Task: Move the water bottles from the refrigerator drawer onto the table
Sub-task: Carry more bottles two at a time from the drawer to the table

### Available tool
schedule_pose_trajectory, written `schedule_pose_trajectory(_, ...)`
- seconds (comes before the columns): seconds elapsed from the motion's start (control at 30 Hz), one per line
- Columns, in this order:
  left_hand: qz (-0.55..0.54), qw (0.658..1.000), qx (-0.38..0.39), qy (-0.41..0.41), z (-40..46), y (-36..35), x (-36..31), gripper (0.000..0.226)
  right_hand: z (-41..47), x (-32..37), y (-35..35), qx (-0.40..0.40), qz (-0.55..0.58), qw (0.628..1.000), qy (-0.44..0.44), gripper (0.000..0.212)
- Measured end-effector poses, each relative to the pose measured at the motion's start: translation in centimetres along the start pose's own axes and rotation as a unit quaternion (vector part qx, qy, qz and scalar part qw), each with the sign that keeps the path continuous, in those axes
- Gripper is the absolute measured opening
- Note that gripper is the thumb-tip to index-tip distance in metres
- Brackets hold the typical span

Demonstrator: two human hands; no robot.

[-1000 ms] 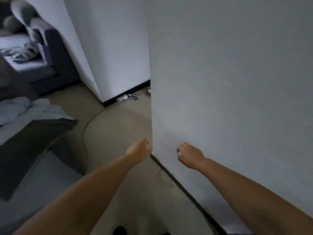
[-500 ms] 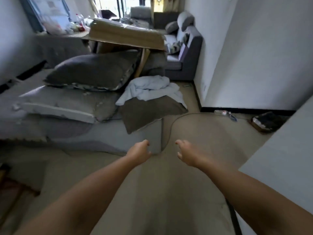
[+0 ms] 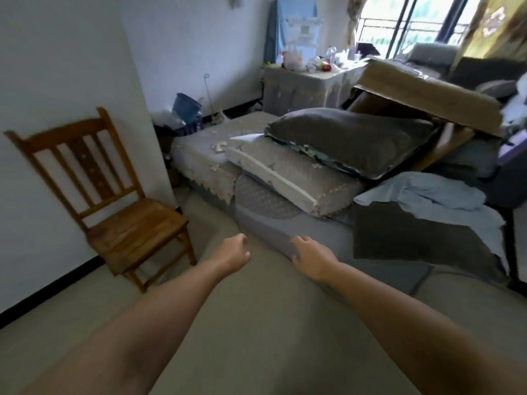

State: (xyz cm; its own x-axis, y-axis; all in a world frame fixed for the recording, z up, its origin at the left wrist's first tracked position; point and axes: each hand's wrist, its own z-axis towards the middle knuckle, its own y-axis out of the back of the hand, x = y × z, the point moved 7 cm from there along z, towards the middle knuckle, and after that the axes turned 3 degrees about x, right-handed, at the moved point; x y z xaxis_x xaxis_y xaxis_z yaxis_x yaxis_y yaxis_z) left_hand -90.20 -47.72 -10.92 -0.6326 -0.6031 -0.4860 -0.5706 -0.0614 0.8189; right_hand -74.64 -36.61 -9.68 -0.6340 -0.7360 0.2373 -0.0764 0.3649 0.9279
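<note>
Cushions (image 3: 328, 155), three of them stacked, sit on a low grey mattress (image 3: 285, 226) that fills the room from 12 to 3 o'clock. One sheet of cardboard (image 3: 427, 89) leans over the stack at 1 o'clock. One pale blue cloth (image 3: 433, 192) lies crumpled at 3 o'clock. One wooden chair (image 3: 114, 195) stands against the wall at 9 o'clock. One cluttered worktop (image 3: 302, 81) stands at 12 o'clock by the far wall, and one blue bucket (image 3: 186, 105) sits tilted on the floor at 11 o'clock.

Neither refrigerator nor drawer is in view. A few bottle-like shapes stand among the clutter on the worktop, but they are too small to tell as water bottles.

Both arms reach forward over the bare floor. The left hand (image 3: 232, 253) is loosely curled and holds nothing. The right hand (image 3: 309, 256) is relaxed, fingers drooping, and also holds nothing.

The likely trouble from here is the path. The mattress edge lies just past the hands, and a foot could catch it when the person walks towards the worktop. The chair narrows the way on the other side. The worktop is already crowded, so a bottle set down there could knock something over.
</note>
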Motion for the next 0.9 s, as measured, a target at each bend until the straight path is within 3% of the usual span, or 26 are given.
schedule_pose_trajectory(0.33, -0.079, 0.978, -0.083, 0.177, 0.2, 8.1, 17.8, 0.029, 14.3, 17.7, -2.6, 0.077, -0.07, 0.976, 0.192, 0.046)
schedule_pose_trajectory(0.63, -0.159, 0.926, -0.178, 0.291, 3.3, 17.0, 29.0, 0.006, 27.6, 33.0, -1.6, 0.113, -0.086, 0.931, 0.336, 0.035)
schedule_pose_trajectory(0.9, -0.213, 0.852, -0.226, 0.421, -3.3, 19.8, 38.6, 0.036, 30.2, 49.5, -7.0, 0.169, -0.159, 0.846, 0.481, 0.042)
